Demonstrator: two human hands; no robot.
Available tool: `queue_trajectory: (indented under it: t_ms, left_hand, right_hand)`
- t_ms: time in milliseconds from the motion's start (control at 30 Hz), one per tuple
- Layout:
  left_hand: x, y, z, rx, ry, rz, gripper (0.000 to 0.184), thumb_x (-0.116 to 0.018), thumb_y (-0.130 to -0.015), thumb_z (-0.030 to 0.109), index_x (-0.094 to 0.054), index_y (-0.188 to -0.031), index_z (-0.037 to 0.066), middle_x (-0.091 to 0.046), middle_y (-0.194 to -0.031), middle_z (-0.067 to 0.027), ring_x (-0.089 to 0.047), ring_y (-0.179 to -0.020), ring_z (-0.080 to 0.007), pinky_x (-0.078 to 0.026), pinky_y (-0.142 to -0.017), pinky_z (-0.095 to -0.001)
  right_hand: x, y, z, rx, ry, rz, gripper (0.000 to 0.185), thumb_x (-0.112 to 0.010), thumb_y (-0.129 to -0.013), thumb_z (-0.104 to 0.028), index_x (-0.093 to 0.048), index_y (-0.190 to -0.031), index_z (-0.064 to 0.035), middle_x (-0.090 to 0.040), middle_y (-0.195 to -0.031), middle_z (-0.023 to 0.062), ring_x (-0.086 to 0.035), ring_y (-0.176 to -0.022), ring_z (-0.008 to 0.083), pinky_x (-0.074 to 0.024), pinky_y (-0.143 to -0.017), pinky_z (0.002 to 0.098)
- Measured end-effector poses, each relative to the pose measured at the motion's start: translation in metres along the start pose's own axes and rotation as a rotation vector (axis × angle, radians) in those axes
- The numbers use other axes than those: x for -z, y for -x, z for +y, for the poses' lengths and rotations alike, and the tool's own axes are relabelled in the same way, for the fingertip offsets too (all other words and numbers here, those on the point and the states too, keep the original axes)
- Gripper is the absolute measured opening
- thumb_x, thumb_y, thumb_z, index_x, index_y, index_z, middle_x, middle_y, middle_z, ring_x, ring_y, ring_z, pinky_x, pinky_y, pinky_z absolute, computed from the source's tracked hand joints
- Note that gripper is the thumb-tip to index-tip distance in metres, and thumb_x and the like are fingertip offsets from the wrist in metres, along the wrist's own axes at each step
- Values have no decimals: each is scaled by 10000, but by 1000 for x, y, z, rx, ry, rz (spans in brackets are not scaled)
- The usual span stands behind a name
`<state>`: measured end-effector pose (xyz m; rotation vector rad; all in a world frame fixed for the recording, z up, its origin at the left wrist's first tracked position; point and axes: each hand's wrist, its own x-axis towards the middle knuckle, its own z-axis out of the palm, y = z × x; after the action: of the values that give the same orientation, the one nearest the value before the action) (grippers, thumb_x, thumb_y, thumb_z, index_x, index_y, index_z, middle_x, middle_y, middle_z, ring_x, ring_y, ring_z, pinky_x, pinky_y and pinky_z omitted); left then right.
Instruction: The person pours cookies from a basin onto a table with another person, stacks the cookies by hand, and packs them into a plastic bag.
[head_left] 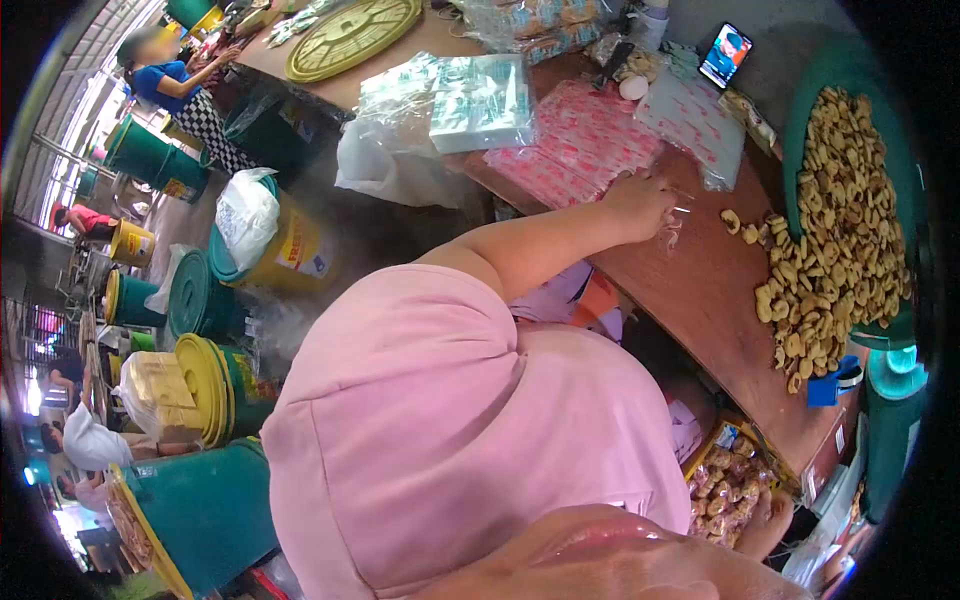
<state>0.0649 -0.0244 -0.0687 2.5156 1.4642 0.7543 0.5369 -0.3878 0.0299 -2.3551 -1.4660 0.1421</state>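
Note:
My left hand (645, 207) reaches over the brown table, its fingers closed on a small clear plastic bag (675, 228). Beside it lies a pink-and-white printed plastic sheet or stack of bags (585, 140). At the lower right, my right hand (768, 520) is beside a box of packed snacks (728, 485); its fingers are largely hidden, so what it holds does not show. A large heap of small brown curled snacks (835, 220) spills from a green tub (800, 130) onto the table (690, 290).
A lit phone (726, 55) leans at the table's back. Stacks of clear packaging (483, 105) and a yellow-green round lid (350, 38) lie farther along. A blue tape dispenser (833, 382) sits by the snacks. Green and yellow buckets (200, 520) crowd the left; another person (180, 85) stands beyond.

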Motion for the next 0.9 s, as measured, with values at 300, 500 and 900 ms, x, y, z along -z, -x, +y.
queue_trajectory:
  t_ms: [300,500,900]
  left_hand:
    - [-31,-18,-4,17,233,34,187,-646,-884,261,-691,-895,80,-668,-948,-122,-655,-922,-341,-520,-807,-445]
    - [11,5,102,-315,632,134,116,-624,-891,173,-686,-903,77,-653,-913,-124,-636,-868,-339,-506,-769,-443]
    - [1,-9,142,-359,756,-4,132,-716,-864,130,-636,-953,75,-641,-1046,-93,-605,-977,-241,-490,-891,-380]
  right_hand:
    - [-75,-16,-146,463,-243,-327,364,-712,-855,-87,-599,-1186,12,-642,-1109,135,-609,-1017,225,-478,-922,354]
    - [-133,-33,-172,7,-1233,-680,435,-650,-960,-280,-585,-1315,-37,-635,-1248,61,-602,-1041,158,-489,-905,322]
    - [-139,-70,-174,175,-1002,-139,194,-636,-968,-182,-707,-1027,-11,-692,-924,48,-628,-842,137,-511,-775,310]
